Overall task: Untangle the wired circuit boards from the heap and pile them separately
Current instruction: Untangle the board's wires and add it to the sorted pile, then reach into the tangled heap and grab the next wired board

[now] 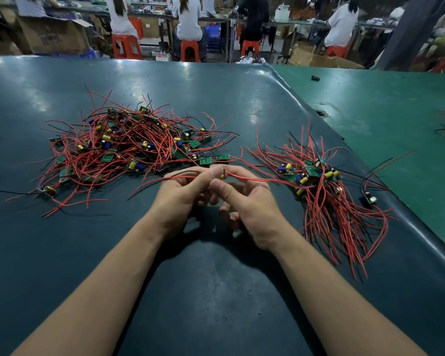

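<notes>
We have one board (223, 173) up between our hands, above the middle of the bench (216, 291), a little back from its near edge. Our left hand (183, 191) has its grip closed on the board's wires (180, 176), pinching them between thumb and fingers, with the red and black tails trailing off to the left. Our right hand (244, 199) pinches the red wires running off to the right, fingers curled round them just beside the board. The board itself stands on edge between the two grips.

The heap (136, 147) lies toward the left side of the bench, a dense knot of boards and red leads. The sorted pile (321, 183) sits toward the right edge, its wires mostly combed toward us.

By our reading, we are midway through the task: this board looks free of the heap, and we are straightening its leads. The next move calls for carrying it right, laying it on the pile with its wires running the same way, then going back to the heap for another without dragging neighbours along.
</notes>
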Demonstrator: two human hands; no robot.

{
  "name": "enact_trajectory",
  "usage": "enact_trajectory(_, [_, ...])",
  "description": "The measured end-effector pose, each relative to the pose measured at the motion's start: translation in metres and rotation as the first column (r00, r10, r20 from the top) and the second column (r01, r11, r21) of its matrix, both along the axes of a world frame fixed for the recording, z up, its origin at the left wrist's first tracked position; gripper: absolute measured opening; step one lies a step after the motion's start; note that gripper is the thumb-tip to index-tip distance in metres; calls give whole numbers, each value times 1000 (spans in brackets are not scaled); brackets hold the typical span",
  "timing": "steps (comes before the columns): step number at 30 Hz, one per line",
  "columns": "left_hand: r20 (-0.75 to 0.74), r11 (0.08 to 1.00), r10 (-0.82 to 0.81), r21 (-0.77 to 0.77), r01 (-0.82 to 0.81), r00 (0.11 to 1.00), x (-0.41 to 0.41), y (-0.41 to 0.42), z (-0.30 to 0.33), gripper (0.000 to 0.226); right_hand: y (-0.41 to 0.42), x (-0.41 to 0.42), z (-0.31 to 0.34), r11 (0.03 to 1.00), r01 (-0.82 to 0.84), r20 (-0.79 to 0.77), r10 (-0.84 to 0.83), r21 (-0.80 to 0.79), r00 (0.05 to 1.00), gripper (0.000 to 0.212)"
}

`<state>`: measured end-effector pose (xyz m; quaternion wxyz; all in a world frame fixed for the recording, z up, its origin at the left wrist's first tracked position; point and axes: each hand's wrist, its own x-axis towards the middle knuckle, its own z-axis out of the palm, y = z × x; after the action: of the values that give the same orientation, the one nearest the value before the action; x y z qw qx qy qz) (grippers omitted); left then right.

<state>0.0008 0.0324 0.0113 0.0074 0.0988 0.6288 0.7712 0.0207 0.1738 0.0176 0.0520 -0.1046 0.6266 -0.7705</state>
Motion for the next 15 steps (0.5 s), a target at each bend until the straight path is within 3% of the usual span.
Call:
enact_trajectory(4, [19,999,31,-12,-31,999,-2,1,1,49,1,2,-3,990,117,-109,-107,81,988,15])
enact_trajectory(7, [-50,993,91,-70,-94,995,-2,2,1,48,-4,2,-5,958,235,-264,-186,167,946,19])
enact_trajectory(10, [-40,995,60,-82,-63,997,-1,3,2,66,0,1,-5,944,269,-323,-198,191,926,23])
enact_trajectory(13, [-6,996,38,-78,-39,999,0,2,5,49,1,2,-4,944,263,-312,-193,201,930,12])
enact_trajectory(15, [10,994,54,-98,-53,998,1,2,6,51,1,2,-2,910,384,-352,-313,154,882,12])
